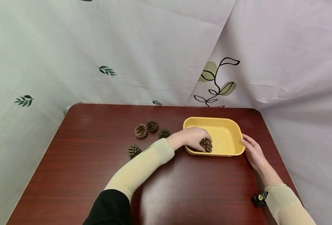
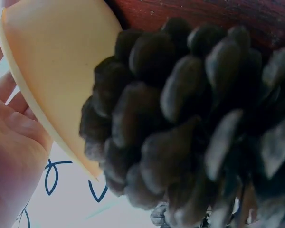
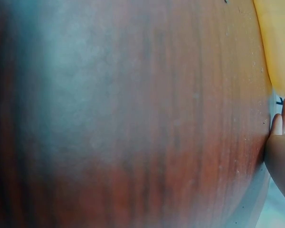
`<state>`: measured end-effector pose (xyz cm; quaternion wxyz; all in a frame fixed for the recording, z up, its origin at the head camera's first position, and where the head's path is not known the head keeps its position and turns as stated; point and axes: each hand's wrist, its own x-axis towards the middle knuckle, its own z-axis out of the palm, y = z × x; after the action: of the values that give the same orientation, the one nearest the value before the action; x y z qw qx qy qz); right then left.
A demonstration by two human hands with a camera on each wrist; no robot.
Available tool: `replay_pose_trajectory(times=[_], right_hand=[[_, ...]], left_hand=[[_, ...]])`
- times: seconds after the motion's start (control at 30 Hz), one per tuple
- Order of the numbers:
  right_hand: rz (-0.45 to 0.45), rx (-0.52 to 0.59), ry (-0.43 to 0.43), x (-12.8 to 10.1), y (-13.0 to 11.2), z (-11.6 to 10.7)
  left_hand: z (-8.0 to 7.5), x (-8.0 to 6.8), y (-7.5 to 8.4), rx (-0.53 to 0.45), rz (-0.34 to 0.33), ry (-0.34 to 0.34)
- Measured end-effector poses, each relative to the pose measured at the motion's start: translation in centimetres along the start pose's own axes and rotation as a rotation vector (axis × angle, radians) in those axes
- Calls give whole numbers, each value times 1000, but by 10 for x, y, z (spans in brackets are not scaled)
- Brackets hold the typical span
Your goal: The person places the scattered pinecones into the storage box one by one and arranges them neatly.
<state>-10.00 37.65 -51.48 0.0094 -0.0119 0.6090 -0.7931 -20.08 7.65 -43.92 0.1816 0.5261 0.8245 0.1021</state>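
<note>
- The left hand [image 1: 192, 137] reaches over the near left corner of the yellow rectangular plastic tub [image 1: 227, 123], with the forearm lying slanted across the dark red wooden tabletop [image 1: 98, 175].
- The fingers of this hand are curled around a brown dry pine cone [image 1: 206, 145] and hold it from above; the cone is inside the tub, at its near left corner, just by the wall.
- In the left wrist view the same pine cone [image 2: 190, 128] fills most of the picture, and the yellow wall of the tub [image 2: 57, 61] is just beside it.
- The right hand [image 1: 254, 153] lies flat on the tabletop at the right end of the tub; its fingers are straight and relaxed, and the fingertips touch the right rim.
- In the right wrist view only the fingertips of the right hand [image 3: 282, 142] are seen next to a piece of the yellow tub [image 3: 278, 42]; the rest is blurred tabletop [image 3: 133, 118].
- Both forearms wear a pale beige sleeve [image 1: 143, 168].
- Four more brown pine cones lie on the tabletop to the left of the tub: three close together [image 1: 141, 131] [image 1: 153, 126] [image 1: 164, 133], and one [image 1: 134, 151] nearer to the person, just beside the left forearm.
- A white curtain with leaf prints [image 1: 106, 70] hangs behind the tabletop.
</note>
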Motion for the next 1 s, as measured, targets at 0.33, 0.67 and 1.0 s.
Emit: replay_pose_trajectory(times=[0.33,0.67,1.0], right_hand=[[7,-3,7,0,-2,2],[5,-3,5,1,-2,1],[8,-12,-4,0,-2,0]], left_hand=[[-1,-1,-1,4,-18,-18],[-1,0,-2,4,0,-20],[-13,-17,-5,-44,33,65]])
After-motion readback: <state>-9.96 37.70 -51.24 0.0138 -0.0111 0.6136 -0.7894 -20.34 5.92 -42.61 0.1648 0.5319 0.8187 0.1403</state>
